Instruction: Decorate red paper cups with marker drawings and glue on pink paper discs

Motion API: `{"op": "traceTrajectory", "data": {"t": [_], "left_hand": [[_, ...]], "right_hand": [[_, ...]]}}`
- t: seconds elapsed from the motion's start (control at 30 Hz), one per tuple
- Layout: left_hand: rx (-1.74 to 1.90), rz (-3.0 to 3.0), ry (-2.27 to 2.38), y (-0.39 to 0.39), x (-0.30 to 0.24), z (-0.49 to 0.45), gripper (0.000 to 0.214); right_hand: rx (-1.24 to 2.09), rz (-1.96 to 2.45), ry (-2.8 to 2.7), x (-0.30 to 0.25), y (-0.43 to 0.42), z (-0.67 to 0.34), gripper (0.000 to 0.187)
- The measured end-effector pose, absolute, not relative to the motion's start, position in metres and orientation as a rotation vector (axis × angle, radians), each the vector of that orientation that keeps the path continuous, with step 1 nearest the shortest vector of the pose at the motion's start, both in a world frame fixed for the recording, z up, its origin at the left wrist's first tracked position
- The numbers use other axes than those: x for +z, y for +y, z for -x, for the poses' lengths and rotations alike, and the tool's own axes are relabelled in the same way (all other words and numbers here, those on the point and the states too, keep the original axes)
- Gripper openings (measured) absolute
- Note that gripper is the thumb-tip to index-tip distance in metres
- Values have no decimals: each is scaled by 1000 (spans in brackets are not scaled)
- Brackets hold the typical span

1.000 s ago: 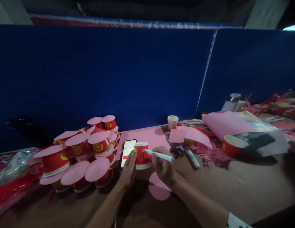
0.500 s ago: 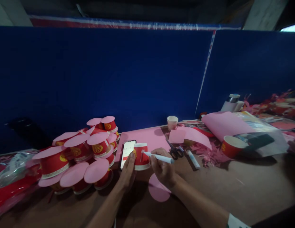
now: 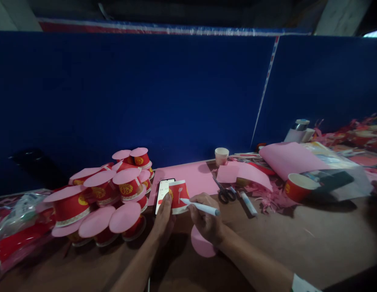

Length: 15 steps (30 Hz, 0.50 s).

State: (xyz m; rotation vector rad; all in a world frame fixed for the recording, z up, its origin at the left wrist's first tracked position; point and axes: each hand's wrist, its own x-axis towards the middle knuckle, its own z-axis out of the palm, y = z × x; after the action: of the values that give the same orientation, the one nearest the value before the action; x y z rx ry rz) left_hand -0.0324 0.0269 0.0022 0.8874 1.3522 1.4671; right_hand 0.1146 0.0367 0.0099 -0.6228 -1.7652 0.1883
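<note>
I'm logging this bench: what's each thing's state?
Red-and-white paper cup: held, side marked
White cylindrical pen: held, tip at cup
Black rectangular phone: screen lit
Black-handled scissors: lying flat
Round pink paper disc: partly hidden
Red paper cups: stacked, pink-topped
Round white cup: upright

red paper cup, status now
Left hand holds red-and-white paper cup. Right hand grips white cylindrical marker, tip at cup's side. Lit rectangular phone partly behind cup.

The right hand (image 3: 206, 219) hides part of a pink disc (image 3: 202, 245) — the left hand (image 3: 164, 217) and a red cup (image 3: 175, 196) partly cover a phone (image 3: 162, 189) — while plastic wrapping (image 3: 18, 219) is cropped at left.
</note>
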Motion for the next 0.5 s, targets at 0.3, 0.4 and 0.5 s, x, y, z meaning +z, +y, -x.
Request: {"op": "traceTrajectory", "data": {"t": [0.3, 0.4, 0.5], "left_hand": [[1379, -866, 1427, 29, -8, 36, 51], [1366, -878, 1421, 28, -12, 40, 49], [1461, -997, 1500, 29, -20, 45, 48]], "right_hand": [[196, 625, -1744, 11, 37, -115, 8], [191, 629, -1745, 10, 38, -115, 8], [192, 632, -1741, 9, 40, -115, 8]]}}
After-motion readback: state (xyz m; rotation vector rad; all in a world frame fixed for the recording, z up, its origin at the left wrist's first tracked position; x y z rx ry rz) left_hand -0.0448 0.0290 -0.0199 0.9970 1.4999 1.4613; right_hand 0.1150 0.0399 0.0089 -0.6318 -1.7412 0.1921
